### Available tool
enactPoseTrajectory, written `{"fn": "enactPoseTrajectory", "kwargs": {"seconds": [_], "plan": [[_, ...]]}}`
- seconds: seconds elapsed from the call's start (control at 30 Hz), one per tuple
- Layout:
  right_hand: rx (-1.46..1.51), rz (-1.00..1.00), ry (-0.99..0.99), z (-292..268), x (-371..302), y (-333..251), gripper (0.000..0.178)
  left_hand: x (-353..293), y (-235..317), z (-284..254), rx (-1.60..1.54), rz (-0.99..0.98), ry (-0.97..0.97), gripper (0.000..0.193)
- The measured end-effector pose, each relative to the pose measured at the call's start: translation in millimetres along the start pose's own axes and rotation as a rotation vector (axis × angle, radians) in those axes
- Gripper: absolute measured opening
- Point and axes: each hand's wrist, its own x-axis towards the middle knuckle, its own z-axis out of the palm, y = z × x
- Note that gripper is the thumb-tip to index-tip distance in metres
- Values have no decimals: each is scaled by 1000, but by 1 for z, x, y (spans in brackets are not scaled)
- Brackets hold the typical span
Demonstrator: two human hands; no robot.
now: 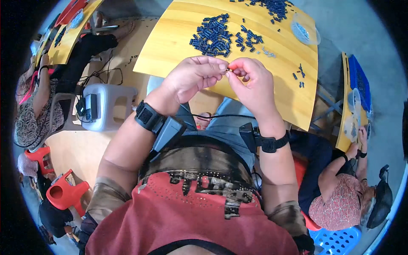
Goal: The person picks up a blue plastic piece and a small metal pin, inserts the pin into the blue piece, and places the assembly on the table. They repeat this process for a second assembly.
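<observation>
Above the near edge of the yellow wooden table [163, 46], my two hands meet fingertip to fingertip. My left hand [193, 76] is closed, thumb and index finger pinching one end of a small dark piece [229, 70]. At its other end, my right hand [255, 83] pinches it too, the other fingers curled. Fingertips cover most of the piece, so its exact kind is unclear. Just beyond my hands lies a heap of small black cylindrical parts [211, 36]. To its right is a looser cluster of similar parts [248, 39], beside a few small clear pieces [267, 52].
A clear plastic bowl [315, 36] holding small pale pieces stands at the table's right edge. Another black heap [275, 8] lies at the far edge. Loose parts [299, 76] sit at right. A grey plastic stool [106, 106] stands left. People work at tables on both sides.
</observation>
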Motion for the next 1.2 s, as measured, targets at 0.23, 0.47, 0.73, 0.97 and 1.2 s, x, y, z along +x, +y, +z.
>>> {"fn": "enactPoseTrajectory", "kwargs": {"seconds": [0.23, 0.47, 0.73, 0.97, 1.2], "plan": [[58, 81, 56, 8, -7, -9, 13, -7, -6, 0, -90, 74, -27, 17], [94, 60, 2, 14, -4, -13, 14, -17, -2, -6, -48, 94, 1, 16], [76, 50, -36, 21, -10, -11, 13, -29, -5, -8, -29, 86, 25, 16], [123, 56, -46, 21, -12, -20, 13, -35, -5, -14, 0, 105, 12, 18], [101, 58, -47, 21, -17, -17, 13, -39, -6, -10, 1, 114, 5, 19]]}}
